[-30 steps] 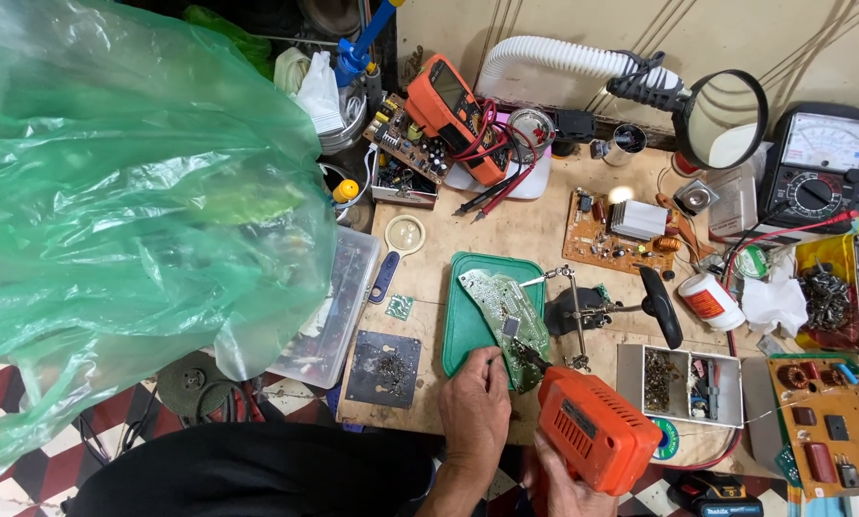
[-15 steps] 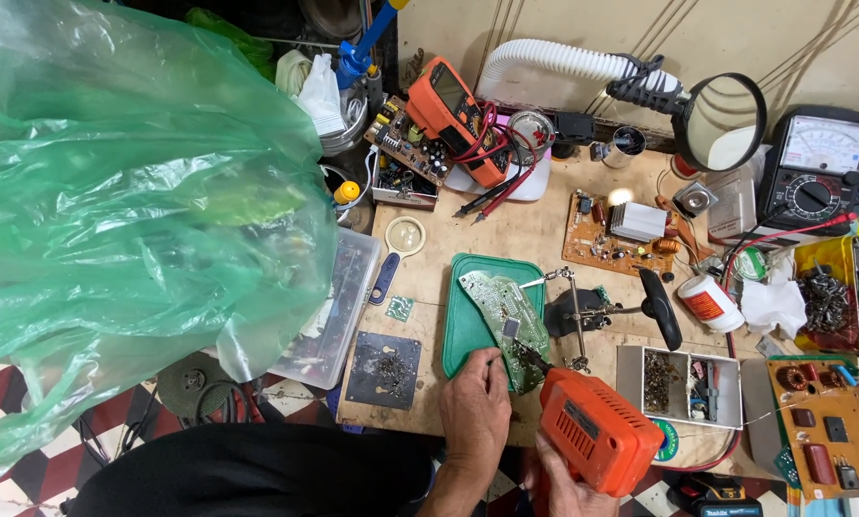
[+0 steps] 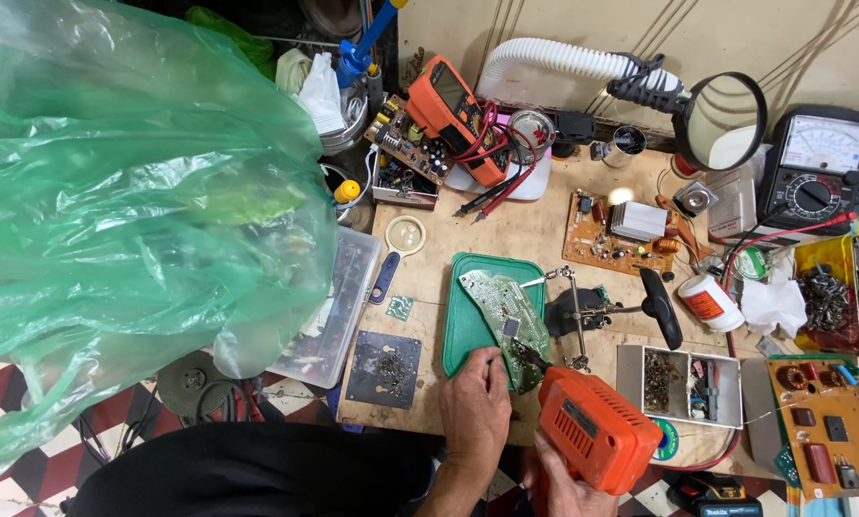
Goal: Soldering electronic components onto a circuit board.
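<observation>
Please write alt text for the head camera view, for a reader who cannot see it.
A person's right hand holds an orange power tool with its tip on a green circuit board, which the left hand steadies on a green tray. Meters, parts and a green plastic bag crowd the workbench.

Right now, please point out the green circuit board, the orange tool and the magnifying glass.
green circuit board (image 3: 502,308): head view, upper middle of board.
orange tool (image 3: 597,431): head view, top of housing.
magnifying glass (image 3: 725,121): head view, lens centre.
</observation>
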